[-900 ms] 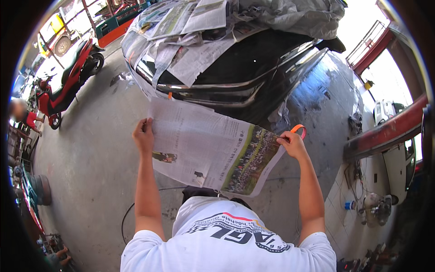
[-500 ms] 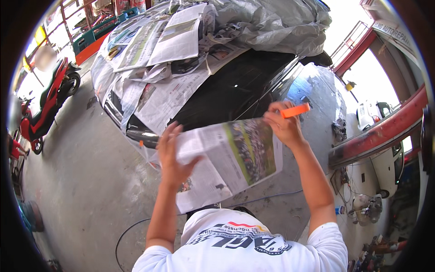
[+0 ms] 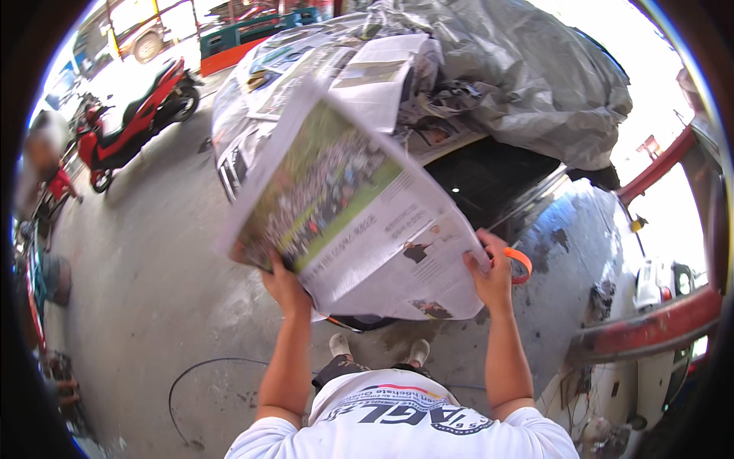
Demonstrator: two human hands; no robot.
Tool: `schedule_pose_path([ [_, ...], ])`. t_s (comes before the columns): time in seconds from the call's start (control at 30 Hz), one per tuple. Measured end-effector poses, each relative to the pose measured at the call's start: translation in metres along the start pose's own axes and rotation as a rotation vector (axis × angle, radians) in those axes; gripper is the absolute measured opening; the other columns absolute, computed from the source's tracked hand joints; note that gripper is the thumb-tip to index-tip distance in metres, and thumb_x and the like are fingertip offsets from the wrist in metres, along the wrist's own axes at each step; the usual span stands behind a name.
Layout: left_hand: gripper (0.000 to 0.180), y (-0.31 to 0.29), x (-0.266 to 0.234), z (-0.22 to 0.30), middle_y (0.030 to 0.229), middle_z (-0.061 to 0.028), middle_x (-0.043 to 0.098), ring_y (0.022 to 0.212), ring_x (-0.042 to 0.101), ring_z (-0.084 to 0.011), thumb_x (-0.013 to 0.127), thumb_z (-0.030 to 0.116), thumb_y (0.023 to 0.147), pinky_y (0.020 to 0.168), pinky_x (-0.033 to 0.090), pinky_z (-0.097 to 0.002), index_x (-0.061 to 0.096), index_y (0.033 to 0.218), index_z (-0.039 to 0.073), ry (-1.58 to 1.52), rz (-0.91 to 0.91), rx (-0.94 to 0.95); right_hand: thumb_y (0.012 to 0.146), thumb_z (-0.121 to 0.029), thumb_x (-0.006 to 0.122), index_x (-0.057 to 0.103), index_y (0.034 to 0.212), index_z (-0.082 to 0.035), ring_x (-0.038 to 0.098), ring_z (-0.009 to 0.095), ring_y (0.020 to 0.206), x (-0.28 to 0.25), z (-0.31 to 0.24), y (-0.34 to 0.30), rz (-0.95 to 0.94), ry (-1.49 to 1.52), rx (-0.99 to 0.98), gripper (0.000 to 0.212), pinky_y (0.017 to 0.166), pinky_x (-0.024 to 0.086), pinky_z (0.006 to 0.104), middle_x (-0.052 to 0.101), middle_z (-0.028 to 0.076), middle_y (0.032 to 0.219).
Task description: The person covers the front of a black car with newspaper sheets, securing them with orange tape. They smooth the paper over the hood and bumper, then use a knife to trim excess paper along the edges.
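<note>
A large newspaper sheet (image 3: 359, 222) with a green crowd photo is held up between both hands, slanting up to the left. My left hand (image 3: 286, 289) grips its lower left edge, the fingertips partly behind the paper. My right hand (image 3: 493, 274) pinches the right edge, with an orange tape roll (image 3: 523, 265) hanging at its outer side. Beyond the sheet is a car with a glossy black panel (image 3: 497, 180) showing. Other newspapers (image 3: 375, 73) cover its left part, and a crumpled silver plastic cover (image 3: 520, 69) lies over the far right. The raised sheet hides the near part of the car.
A red scooter (image 3: 134, 122) stands on the concrete floor (image 3: 138, 291) at the left, near a blurred person (image 3: 55, 164). A thick red beam (image 3: 650, 325) crosses the right side. A dark hose (image 3: 180, 386) curves over the floor near my feet.
The sheet has been lifted and turned round, its photo swinging from right to upper left. My left hand, spread before, has closed on the edge. My right hand has moved down with the tape.
</note>
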State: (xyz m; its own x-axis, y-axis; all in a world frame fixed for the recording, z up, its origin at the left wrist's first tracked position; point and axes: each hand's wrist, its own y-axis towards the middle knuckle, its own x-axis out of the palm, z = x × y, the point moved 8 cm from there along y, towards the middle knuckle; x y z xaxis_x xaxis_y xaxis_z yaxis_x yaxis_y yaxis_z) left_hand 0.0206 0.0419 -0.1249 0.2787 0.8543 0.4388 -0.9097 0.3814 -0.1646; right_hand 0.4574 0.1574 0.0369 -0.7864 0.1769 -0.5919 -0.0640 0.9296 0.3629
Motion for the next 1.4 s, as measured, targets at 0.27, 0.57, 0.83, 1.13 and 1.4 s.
schedule_pose_path([
  [0.27,0.047,-0.150,-0.155,-0.151,0.140,-0.0160,0.059,0.137,0.051,-0.0282,0.069,0.026,0.102,0.112,0.044,-0.0481,0.053,0.137,-0.001,0.370,0.385,-0.841,0.079,-0.024,0.089,0.071,0.088,-0.003,0.057,0.032,0.101,0.056,0.036,0.074,-0.260,-0.340,-0.367,0.029,0.089,0.044,0.0472,0.062,0.007,0.104],
  [0.57,0.077,-0.248,0.099,-0.054,0.165,-0.0234,0.035,0.152,0.033,-0.0447,0.080,0.029,0.088,0.122,0.027,-0.0591,0.047,0.156,0.013,1.122,-0.613,0.915,0.074,-0.017,0.088,0.068,0.084,-0.005,0.056,0.033,0.100,0.065,0.076,0.101,-0.279,-0.264,-0.635,0.026,0.085,0.046,0.0477,0.060,0.008,0.100],
  [0.83,0.088,-0.281,0.120,-0.145,0.173,-0.0110,0.026,0.155,0.029,-0.0319,0.080,0.046,0.083,0.120,0.026,-0.0527,0.044,0.161,0.027,1.297,-0.843,1.115,0.068,-0.012,0.088,0.063,0.084,-0.004,0.054,0.034,0.100,0.044,0.052,0.105,-0.492,-0.220,-0.845,0.031,0.088,0.042,0.0480,0.057,0.010,0.103],
  [1.13,0.073,-0.273,0.074,-0.106,0.170,-0.0111,0.034,0.154,0.032,-0.0292,0.074,0.036,0.093,0.121,0.022,-0.0484,0.048,0.159,0.020,1.210,-0.669,1.157,0.068,-0.014,0.091,0.064,0.080,-0.006,0.052,0.030,0.100,0.045,0.078,0.079,-0.480,-0.175,-0.784,0.030,0.089,0.040,0.0467,0.056,0.007,0.102],
  [1.4,0.078,-0.217,0.132,-0.105,0.175,-0.0134,0.022,0.163,0.019,-0.0299,0.063,0.040,0.100,0.130,0.006,-0.0559,0.033,0.166,0.011,1.278,-0.663,1.035,0.071,-0.006,0.088,0.063,0.082,-0.001,0.053,0.032,0.102,0.037,0.073,0.129,-0.416,-0.234,-0.668,0.028,0.090,0.043,0.0465,0.057,0.010,0.103],
])
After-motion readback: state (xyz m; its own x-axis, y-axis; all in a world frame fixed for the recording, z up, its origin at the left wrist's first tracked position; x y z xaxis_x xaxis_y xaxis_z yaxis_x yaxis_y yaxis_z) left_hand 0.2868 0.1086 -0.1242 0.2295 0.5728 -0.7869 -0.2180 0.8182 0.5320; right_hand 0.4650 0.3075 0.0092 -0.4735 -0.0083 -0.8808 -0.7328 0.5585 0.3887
